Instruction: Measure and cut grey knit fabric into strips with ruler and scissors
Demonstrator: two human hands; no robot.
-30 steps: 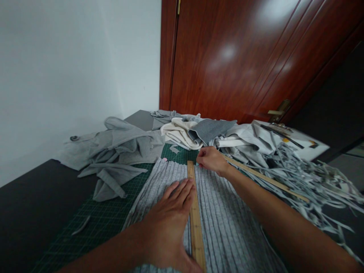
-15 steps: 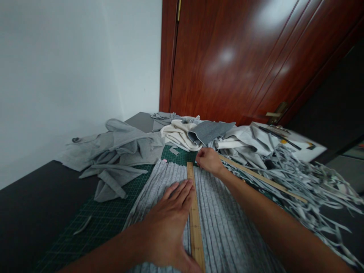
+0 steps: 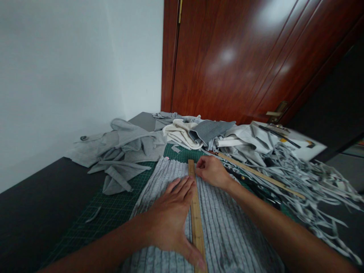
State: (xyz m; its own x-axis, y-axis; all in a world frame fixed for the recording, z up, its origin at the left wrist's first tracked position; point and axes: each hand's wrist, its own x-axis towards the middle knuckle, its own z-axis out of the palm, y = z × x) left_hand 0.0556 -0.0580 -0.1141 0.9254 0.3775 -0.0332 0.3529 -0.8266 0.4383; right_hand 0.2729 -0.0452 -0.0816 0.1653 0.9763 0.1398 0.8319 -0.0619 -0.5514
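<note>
A grey ribbed fabric (image 3: 224, 223) lies over a green cutting mat (image 3: 116, 216). Along it, pointing away from me, rests a wooden ruler (image 3: 196, 212). My left hand (image 3: 173, 216) is flat with its fingers spread, pressing on the fabric and the ruler's left edge, the thumb across the ruler. Just right of the ruler's far end, my right hand (image 3: 212, 171) is closed in a pinch at the fabric. Whatever its fingertips hold is hidden or too small to name.
Grey cloth scraps (image 3: 122, 148) lie at the left, cream cloth (image 3: 180, 132) at the back. On the right are a second wooden ruler (image 3: 261, 175), a heap of grey strips (image 3: 309, 193) and a white box (image 3: 304, 142). Behind stands a red-brown door (image 3: 227, 68).
My right hand has moved slightly nearer, from beyond the fabric's far edge region down beside the ruler's end. My left hand stays flat on the ruler. The view has shifted slightly.
</note>
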